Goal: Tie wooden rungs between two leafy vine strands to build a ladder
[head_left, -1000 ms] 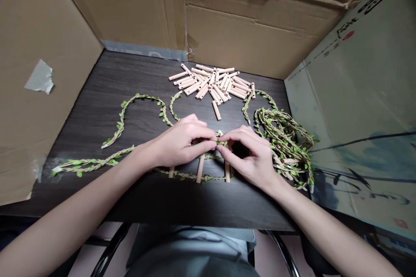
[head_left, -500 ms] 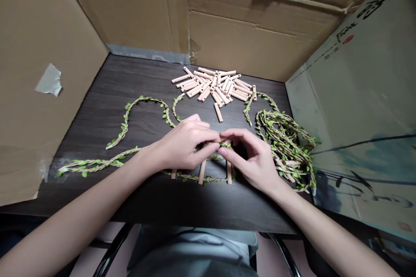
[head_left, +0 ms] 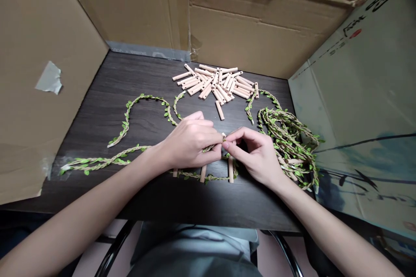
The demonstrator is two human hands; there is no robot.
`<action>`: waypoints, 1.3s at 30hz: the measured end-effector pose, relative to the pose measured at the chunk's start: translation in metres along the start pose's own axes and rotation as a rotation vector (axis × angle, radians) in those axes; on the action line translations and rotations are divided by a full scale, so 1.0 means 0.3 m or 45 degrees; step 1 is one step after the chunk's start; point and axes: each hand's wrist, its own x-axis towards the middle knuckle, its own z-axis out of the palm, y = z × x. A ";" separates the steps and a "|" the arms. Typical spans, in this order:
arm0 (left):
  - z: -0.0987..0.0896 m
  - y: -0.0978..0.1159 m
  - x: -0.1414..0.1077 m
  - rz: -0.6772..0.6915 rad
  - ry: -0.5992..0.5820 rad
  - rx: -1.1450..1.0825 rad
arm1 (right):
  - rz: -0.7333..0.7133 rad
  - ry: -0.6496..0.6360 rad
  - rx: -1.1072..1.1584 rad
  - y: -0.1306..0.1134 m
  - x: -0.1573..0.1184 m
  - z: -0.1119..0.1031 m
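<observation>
My left hand (head_left: 195, 140) and my right hand (head_left: 255, 153) meet over the middle of the table. Both are closed, pinching a leafy braided cord between their fingertips; most of the held part is hidden by the fingers. Beneath them lies a small ladder of wooden rungs (head_left: 231, 171) tied along a leafy cord (head_left: 214, 178). Its upper side is largely covered by my hands. From the ladder's left side, doubled cord (head_left: 97, 162) runs to a taped end on the table. Another loose cord (head_left: 127, 114) curves behind my left hand.
Behind my hands lies a pile of short wooden dowels with drilled holes (head_left: 214, 82), one dowel (head_left: 219, 110) slightly apart. A heap of leafy cord (head_left: 289, 138) sits at the right. Cardboard walls (head_left: 253, 34) enclose the table on three sides.
My fingertips have shifted slightly to the right, and a whitish tip now shows just above them. Less of the green leaves is visible between the fingers. The view has moved a little.
</observation>
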 end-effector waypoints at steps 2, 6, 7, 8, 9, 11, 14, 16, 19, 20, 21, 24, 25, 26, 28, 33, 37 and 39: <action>-0.002 -0.001 0.003 -0.014 0.002 -0.026 | -0.013 0.004 0.013 0.006 0.003 -0.001; -0.008 -0.007 0.006 -0.004 0.001 -0.121 | -0.042 -0.019 0.048 0.016 0.006 -0.005; -0.009 -0.009 0.007 0.003 0.007 -0.150 | -0.048 -0.025 0.064 0.017 0.006 -0.006; -0.010 -0.011 0.007 0.011 0.013 -0.180 | -0.055 -0.028 0.079 0.019 0.007 -0.006; -0.010 -0.013 0.007 0.016 0.020 -0.212 | -0.062 -0.033 0.092 0.019 0.009 -0.006; -0.013 -0.017 0.006 0.010 0.021 -0.271 | -0.071 -0.041 0.109 0.020 0.012 -0.007; -0.023 -0.022 0.006 -0.045 -0.028 -0.343 | -0.073 -0.041 0.096 0.019 0.016 -0.012; -0.031 -0.023 0.006 -0.097 -0.090 -0.384 | -0.091 -0.039 0.050 0.018 0.016 -0.016; -0.038 -0.019 0.005 -0.183 -0.205 -0.418 | -0.200 -0.034 -0.089 0.017 0.009 -0.015; -0.037 -0.017 0.005 -0.209 -0.237 -0.418 | -0.241 -0.025 -0.138 0.017 0.006 -0.012; -0.035 -0.016 0.005 -0.227 -0.260 -0.417 | -0.270 -0.013 -0.179 0.018 0.003 -0.009; -0.028 -0.018 0.005 -0.246 -0.295 -0.434 | -0.264 0.015 -0.215 0.021 -0.003 0.005; -0.027 -0.021 0.005 -0.249 -0.304 -0.453 | -0.240 0.017 -0.200 0.022 -0.004 0.009; -0.027 -0.024 0.005 -0.253 -0.310 -0.477 | -0.211 0.016 -0.180 0.023 -0.004 0.012; -0.031 -0.031 0.005 -0.268 -0.316 -0.526 | -0.153 0.006 -0.131 0.023 -0.001 0.017; -0.047 -0.045 0.003 -0.311 -0.328 -0.615 | -0.111 -0.006 -0.016 0.026 0.007 0.021; -0.055 -0.052 0.003 -0.333 -0.358 -0.673 | -0.110 -0.016 -0.032 0.030 0.011 0.018; -0.058 -0.055 0.005 -0.334 -0.367 -0.696 | -0.116 -0.027 -0.050 0.031 0.012 0.015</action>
